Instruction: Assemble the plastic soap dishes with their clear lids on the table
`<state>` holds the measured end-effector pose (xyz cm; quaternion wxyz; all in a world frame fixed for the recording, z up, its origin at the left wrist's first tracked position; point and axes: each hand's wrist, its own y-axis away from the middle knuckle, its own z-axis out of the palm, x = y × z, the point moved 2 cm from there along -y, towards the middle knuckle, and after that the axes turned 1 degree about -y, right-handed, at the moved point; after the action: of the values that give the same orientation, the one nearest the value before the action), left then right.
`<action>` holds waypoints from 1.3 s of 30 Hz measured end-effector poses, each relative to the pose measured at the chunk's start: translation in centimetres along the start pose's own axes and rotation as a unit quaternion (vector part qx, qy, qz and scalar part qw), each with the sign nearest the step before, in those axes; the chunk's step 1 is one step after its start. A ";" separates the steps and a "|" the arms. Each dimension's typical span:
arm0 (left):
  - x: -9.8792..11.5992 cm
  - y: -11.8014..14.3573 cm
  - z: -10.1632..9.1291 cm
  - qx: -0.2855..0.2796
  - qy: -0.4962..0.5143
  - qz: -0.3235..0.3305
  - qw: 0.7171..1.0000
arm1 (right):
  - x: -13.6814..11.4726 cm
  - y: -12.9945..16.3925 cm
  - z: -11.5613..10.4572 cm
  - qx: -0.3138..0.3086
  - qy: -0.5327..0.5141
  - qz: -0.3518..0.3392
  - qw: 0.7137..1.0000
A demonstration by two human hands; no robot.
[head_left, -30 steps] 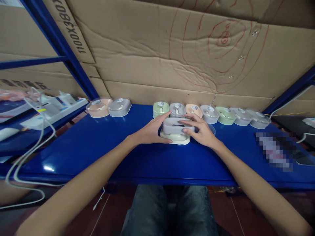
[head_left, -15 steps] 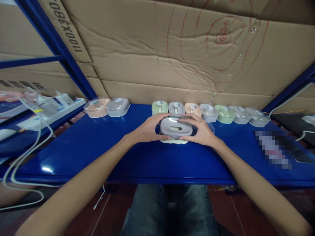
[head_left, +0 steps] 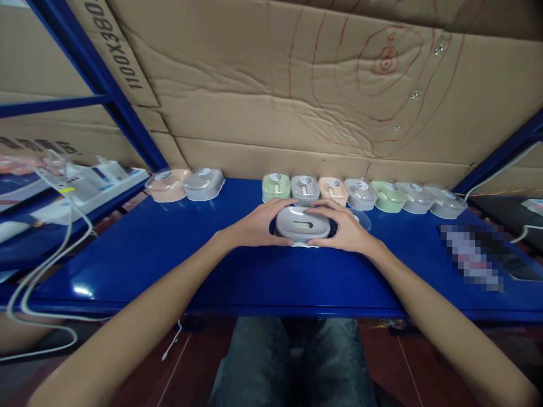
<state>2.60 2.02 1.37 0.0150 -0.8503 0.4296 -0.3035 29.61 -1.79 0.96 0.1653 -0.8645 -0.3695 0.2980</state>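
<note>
Head view shows a grey, rounded-oval plastic box [head_left: 302,232] with a pale slot in its top, sitting near the middle of a glossy blue tabletop [head_left: 237,282]; a cream plastic base [head_left: 302,245] shows below its near edge. The left hand [head_left: 265,223] curls in a wide C around the left end, thumb at the near side, fingers at the far side; the right hand [head_left: 345,226] mirrors it at the right end, so the two hold the box between them.

Handling it well likely means matching the pressure from both ends, keeping the box level, and checking that its edge lines up with the base all the way round. Thumbs are best kept clear of the seam. A clear plastic cover [head_left: 363,219], partly hidden by the right hand, lies close enough to be nudged, as does a green box with a transparent lid [head_left: 275,195] beyond the left fingers.
</note>
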 end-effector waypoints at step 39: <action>-0.1 0.4 0.5 -0.040 -0.025 -0.032 0.998 | -0.1 0.0 -1.8 -0.023 0.025 0.016 0.999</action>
<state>2.51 1.74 0.78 -0.0180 -0.8708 0.4137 -0.2650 30.70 -1.93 2.38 0.1498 -0.8811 -0.3585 0.2698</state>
